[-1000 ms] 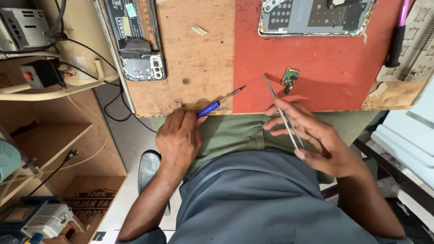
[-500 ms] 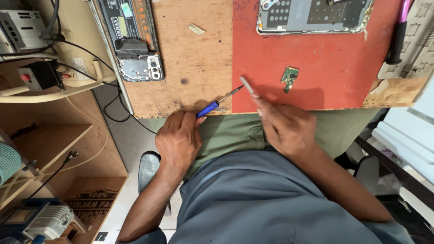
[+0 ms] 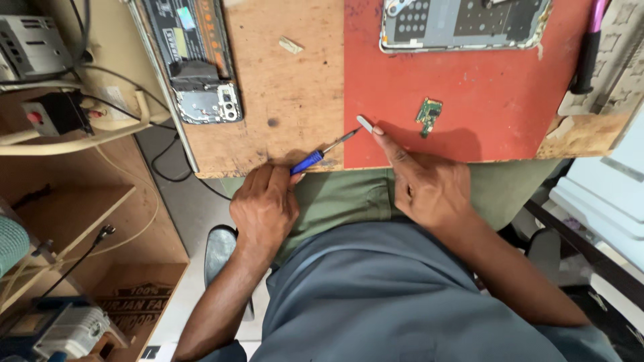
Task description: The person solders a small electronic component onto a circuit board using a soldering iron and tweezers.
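Head view, the only 1 supplied. The person sits at a wooden bench (image 3: 282,100) with a red work mat (image 3: 469,100) laid over its right part.

Left hand (image 3: 265,204): fingers curled fully closed round a blue-handled screwdriver (image 3: 322,153), knuckles resting at the bench's near edge. The shaft runs up and to the right; its tip lies at the mat's left border, just beside the tweezers' tip.

Right hand (image 3: 426,184): fingers closed with the forefinger stretched forward along a pair of metal tweezers (image 3: 365,123). Only the tip shows past the fingertip, and I cannot tell whether it grips anything.

A small green circuit board (image 3: 428,115) lies flat on the mat, near the tweezers and to their right, touched by neither tool.

An opened phone chassis (image 3: 463,23) lies at the mat's far edge. A second opened phone (image 3: 194,60) lies on the bare wood to the left. A small pale scrap (image 3: 290,45) lies between them. A dark pen-like tool (image 3: 587,57) lies at the far right.

Judgement on method: the 2 tips meet at 1 spot, so fine work there is best done with both wrists braced on the bench edge and the screwdriver upright before turning. The loose board sits close enough to be knocked by a careless sweep of the right hand.
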